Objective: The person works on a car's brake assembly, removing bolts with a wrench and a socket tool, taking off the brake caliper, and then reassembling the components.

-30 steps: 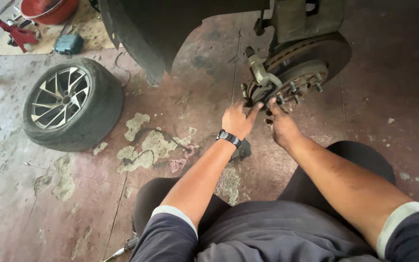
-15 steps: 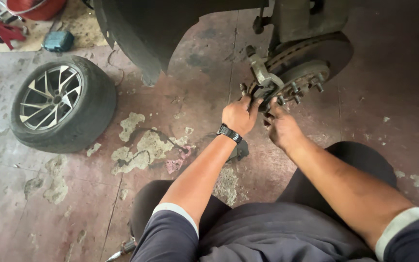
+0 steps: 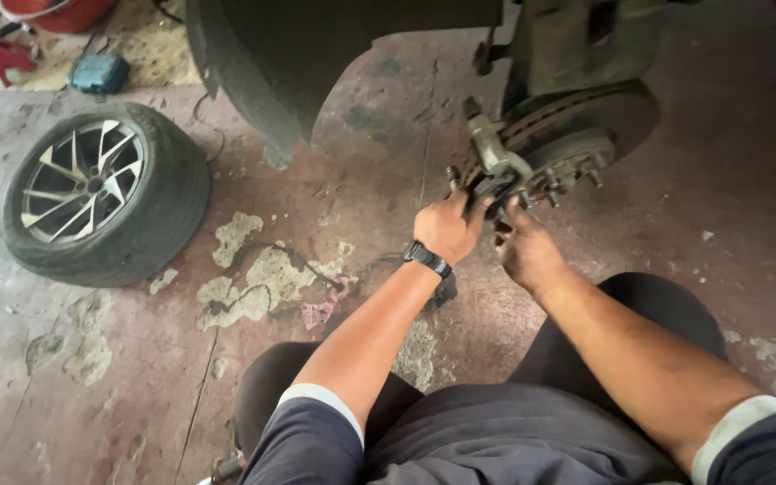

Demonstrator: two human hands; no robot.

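Presently, head view, itemised:

Left hand: the left hand (image 3: 446, 226), upper middle of the frame, is clenched on the lower edge of the brake caliper (image 3: 494, 162); a dark wristwatch (image 3: 427, 260) sits on that wrist.
Right hand: the right hand (image 3: 524, 251), just right of the left one, has its fingers curled up under the caliper; whether it grips a part or only steadies it, I cannot tell.
Brake caliper: grey casting, upper centre-right, lying against the edge of the brake disc (image 3: 586, 121).
Wheel hub: bare studs (image 3: 557, 184) stand out below the disc, with no wheel on them.
Removed wheel: a tyre with a silver alloy rim (image 3: 105, 193) lies flat on the floor at left, well apart from the hub.
Floor: worn red concrete (image 3: 334, 207) with flaked patches.
Progress, judged: wheel already off and brake exposed; caliper work in hand; wheel refit not yet done.
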